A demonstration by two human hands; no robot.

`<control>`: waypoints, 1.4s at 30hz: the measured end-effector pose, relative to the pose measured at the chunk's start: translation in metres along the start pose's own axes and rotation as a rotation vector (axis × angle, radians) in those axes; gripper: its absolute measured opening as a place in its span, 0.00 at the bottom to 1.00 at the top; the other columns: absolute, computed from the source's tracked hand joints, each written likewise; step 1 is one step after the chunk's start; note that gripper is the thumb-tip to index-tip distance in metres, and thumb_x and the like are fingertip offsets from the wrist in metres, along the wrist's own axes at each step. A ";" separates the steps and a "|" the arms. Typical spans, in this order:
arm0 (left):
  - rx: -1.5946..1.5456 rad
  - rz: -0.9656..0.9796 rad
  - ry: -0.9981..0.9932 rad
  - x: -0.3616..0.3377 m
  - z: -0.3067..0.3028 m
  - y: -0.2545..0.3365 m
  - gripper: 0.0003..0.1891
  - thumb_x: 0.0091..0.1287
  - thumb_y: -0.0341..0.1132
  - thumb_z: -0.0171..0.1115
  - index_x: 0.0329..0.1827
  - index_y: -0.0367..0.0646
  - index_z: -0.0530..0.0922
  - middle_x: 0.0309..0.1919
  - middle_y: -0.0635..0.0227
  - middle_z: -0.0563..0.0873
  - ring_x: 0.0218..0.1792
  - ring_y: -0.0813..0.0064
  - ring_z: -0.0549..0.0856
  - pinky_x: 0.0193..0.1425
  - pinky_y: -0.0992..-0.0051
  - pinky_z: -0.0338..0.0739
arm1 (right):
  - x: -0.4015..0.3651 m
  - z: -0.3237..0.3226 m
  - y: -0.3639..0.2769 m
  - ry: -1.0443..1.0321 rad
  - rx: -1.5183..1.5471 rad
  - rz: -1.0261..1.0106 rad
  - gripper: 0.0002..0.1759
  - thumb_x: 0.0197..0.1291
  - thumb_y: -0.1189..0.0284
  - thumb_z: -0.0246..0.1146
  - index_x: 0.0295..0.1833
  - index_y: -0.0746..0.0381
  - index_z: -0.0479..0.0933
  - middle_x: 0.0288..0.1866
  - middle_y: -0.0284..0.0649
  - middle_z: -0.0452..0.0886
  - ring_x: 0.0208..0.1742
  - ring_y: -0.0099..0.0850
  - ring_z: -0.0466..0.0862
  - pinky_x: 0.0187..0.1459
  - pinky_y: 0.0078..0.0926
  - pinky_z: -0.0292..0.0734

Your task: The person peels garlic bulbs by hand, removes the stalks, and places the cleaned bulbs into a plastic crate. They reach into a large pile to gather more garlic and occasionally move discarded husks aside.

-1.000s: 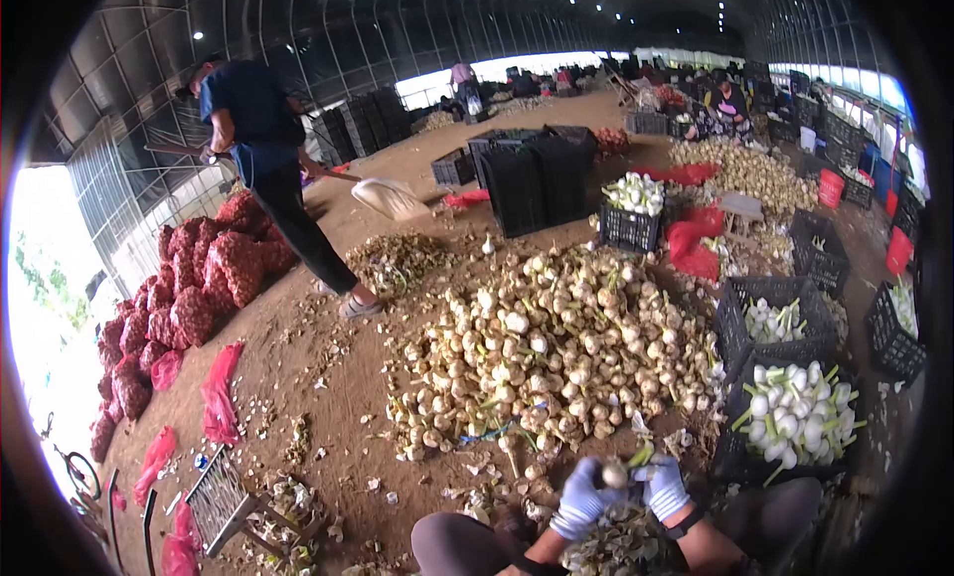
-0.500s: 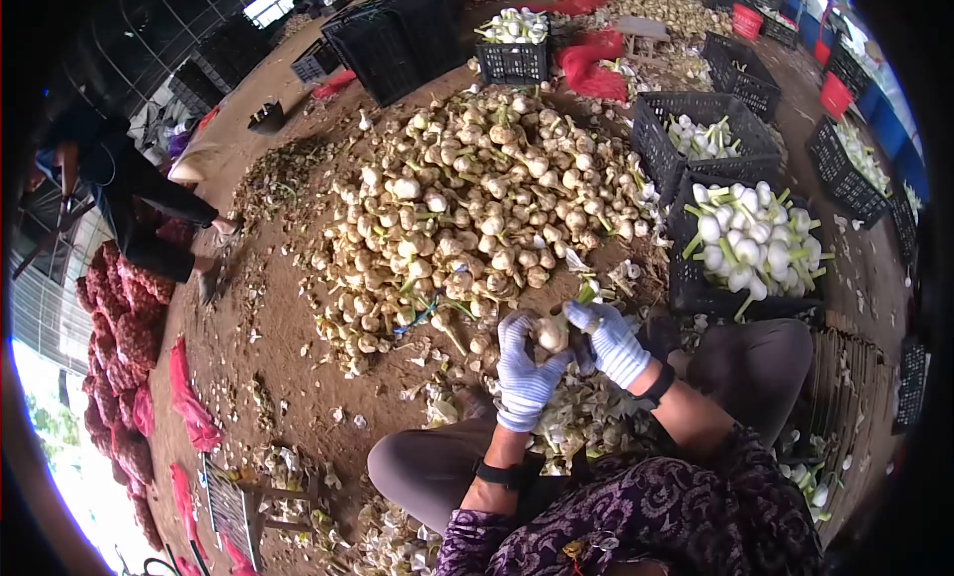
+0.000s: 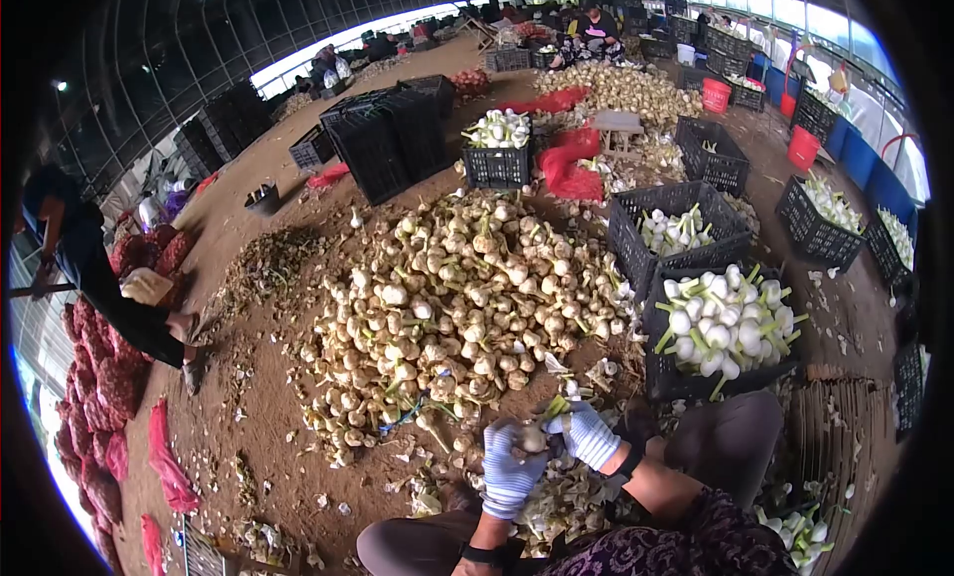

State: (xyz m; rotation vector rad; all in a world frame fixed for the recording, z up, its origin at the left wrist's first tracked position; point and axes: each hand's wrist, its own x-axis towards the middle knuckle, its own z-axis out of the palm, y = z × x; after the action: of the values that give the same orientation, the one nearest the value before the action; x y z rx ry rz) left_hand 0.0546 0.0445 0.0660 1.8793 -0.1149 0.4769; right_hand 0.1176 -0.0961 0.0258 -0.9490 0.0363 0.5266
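Note:
Striped white-and-blue gloves cover both of my hands. My left hand (image 3: 510, 469) is wrapped round a garlic bulb (image 3: 534, 438), held low over the ground between my knees. My right hand (image 3: 586, 436) closes in at the bulb's stem side, with a green stem end showing by its fingers. The gloves partly hide the bulb. Just beyond my hands spreads a large heap of untrimmed garlic (image 3: 467, 308) with brownish skins and stems. Peeled-off skins (image 3: 566, 501) litter the ground beneath my hands.
To my right, a black crate (image 3: 661, 377) holds cleaned white garlic; another crate (image 3: 621, 240) stands behind it. A filled crate (image 3: 497, 168) and stacked black crates (image 3: 383, 144) are farther back. On the left, a person (image 3: 89, 248) bends near red mesh sacks (image 3: 104, 377).
My view has tilted upward, bringing in more of the shed's far end, with people there. Both hands now sit lower in view, still at the bulb. The person on the left has shifted posture.

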 end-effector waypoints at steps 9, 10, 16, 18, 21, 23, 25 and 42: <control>-1.207 -0.574 0.064 -0.014 0.001 -0.035 0.25 0.47 0.20 0.63 0.51 0.41 0.71 0.43 0.60 0.79 0.41 0.63 0.81 0.45 0.64 0.80 | -0.023 0.034 -0.038 -0.065 -1.160 -0.683 0.17 0.46 0.78 0.61 0.46 0.65 0.78 0.36 0.32 0.82 0.35 0.26 0.81 0.40 0.24 0.77; -1.185 -0.540 0.064 -0.016 0.005 -0.040 0.25 0.47 0.21 0.63 0.51 0.42 0.70 0.44 0.61 0.79 0.42 0.64 0.81 0.47 0.64 0.79 | -0.022 0.034 -0.039 -0.075 -1.066 -0.711 0.17 0.46 0.77 0.62 0.46 0.65 0.77 0.35 0.31 0.82 0.34 0.26 0.81 0.40 0.25 0.77; -1.082 -0.447 0.035 0.001 -0.002 -0.004 0.27 0.47 0.17 0.65 0.52 0.41 0.69 0.42 0.65 0.78 0.43 0.73 0.79 0.47 0.75 0.77 | -0.023 0.019 -0.037 -0.052 -0.132 0.102 0.17 0.54 0.70 0.64 0.47 0.69 0.76 0.38 0.39 0.81 0.37 0.26 0.81 0.37 0.20 0.78; -0.941 -0.440 -0.002 0.001 -0.002 0.009 0.26 0.48 0.18 0.65 0.52 0.40 0.69 0.42 0.65 0.78 0.43 0.73 0.79 0.48 0.75 0.76 | -0.009 -0.001 -0.009 0.009 -0.277 -0.044 0.19 0.52 0.71 0.65 0.48 0.70 0.76 0.39 0.40 0.81 0.37 0.25 0.81 0.29 0.18 0.78; -1.004 -0.516 0.036 0.001 -0.006 0.012 0.25 0.49 0.19 0.65 0.51 0.38 0.70 0.42 0.63 0.79 0.44 0.70 0.79 0.49 0.74 0.76 | -0.016 0.000 -0.022 -0.071 -0.168 0.049 0.20 0.48 0.75 0.66 0.49 0.71 0.76 0.38 0.41 0.82 0.37 0.25 0.82 0.31 0.19 0.78; -1.122 -0.577 0.072 0.001 -0.007 0.006 0.24 0.49 0.19 0.65 0.51 0.38 0.71 0.42 0.62 0.79 0.43 0.69 0.80 0.47 0.74 0.77 | -0.016 0.007 -0.021 -0.024 -0.380 -0.015 0.21 0.44 0.79 0.65 0.48 0.70 0.77 0.36 0.40 0.83 0.36 0.26 0.82 0.40 0.22 0.77; -1.240 -0.657 0.121 0.000 -0.006 0.004 0.19 0.52 0.25 0.64 0.49 0.37 0.72 0.42 0.60 0.80 0.39 0.65 0.81 0.38 0.73 0.79 | -0.022 0.013 -0.025 -0.061 -0.639 -0.134 0.20 0.45 0.79 0.65 0.48 0.69 0.77 0.36 0.39 0.83 0.35 0.27 0.83 0.39 0.23 0.77; -0.713 -0.623 0.013 -0.011 -0.005 0.002 0.17 0.66 0.41 0.55 0.43 0.31 0.74 0.27 0.70 0.79 0.28 0.84 0.75 0.34 0.84 0.71 | -0.024 0.009 -0.025 -0.147 -1.217 -0.396 0.25 0.42 0.88 0.58 0.50 0.62 0.76 0.44 0.39 0.83 0.44 0.29 0.82 0.47 0.24 0.77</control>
State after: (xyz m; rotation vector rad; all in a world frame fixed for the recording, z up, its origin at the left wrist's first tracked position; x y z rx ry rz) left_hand 0.0432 0.0468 0.0648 1.1223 0.2756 -0.0013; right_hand 0.1061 -0.1110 0.0562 -2.0351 -0.6605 0.2024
